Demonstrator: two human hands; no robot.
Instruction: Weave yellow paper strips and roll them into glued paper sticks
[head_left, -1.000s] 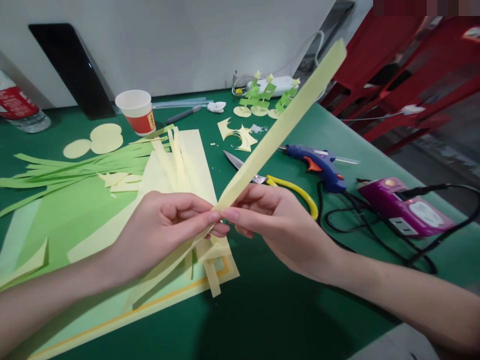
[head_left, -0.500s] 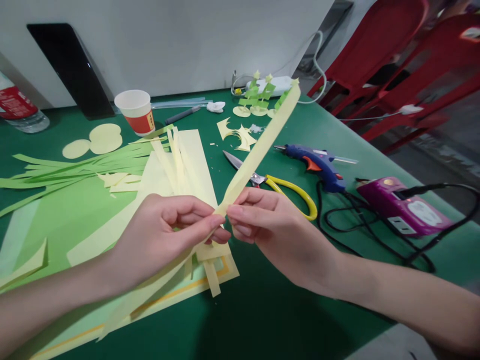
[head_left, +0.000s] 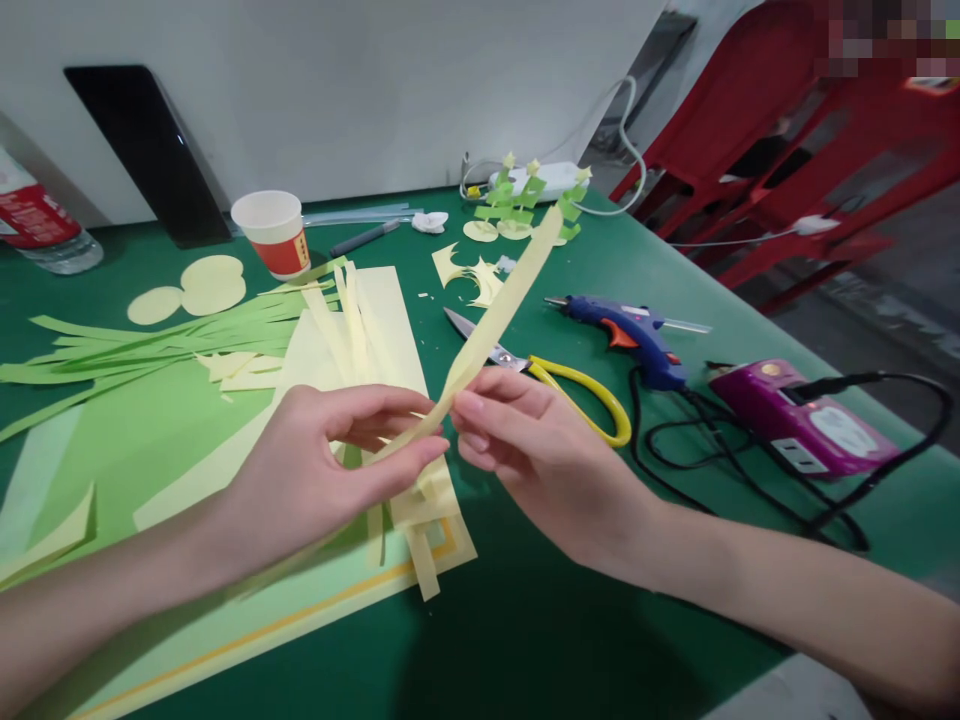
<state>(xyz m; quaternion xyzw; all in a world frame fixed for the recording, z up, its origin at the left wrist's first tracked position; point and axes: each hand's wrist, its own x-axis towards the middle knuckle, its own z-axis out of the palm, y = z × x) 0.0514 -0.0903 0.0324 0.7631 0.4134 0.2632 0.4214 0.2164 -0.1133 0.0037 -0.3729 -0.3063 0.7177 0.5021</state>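
A long pale yellow paper strip (head_left: 504, 305) slants up and away from my hands, its lower part bent. My right hand (head_left: 536, 440) pinches it between thumb and fingers near the bend. My left hand (head_left: 322, 450) is at the strip's lower end, thumb and fingers apart, with the paper running loosely through the gap. Beneath the left hand lie more pale yellow strips (head_left: 356, 335) on yellow and green paper sheets (head_left: 172, 420). Just beyond the right hand are scissors with yellow handles (head_left: 592, 385), partly behind the strip.
A blue glue gun (head_left: 630, 335) and a purple power socket (head_left: 806, 420) with black cables lie on the right. Small paper plants (head_left: 517, 195), paper scraps (head_left: 480, 280), a paper cup (head_left: 274, 235), a phone (head_left: 142, 150), a bottle (head_left: 45, 215) and green strips (head_left: 165, 340) stand or lie farther back.
My left thumb and fingers have parted from their pinch on the strip. The strip's upper end has dropped lower and leftward, still in my right hand.
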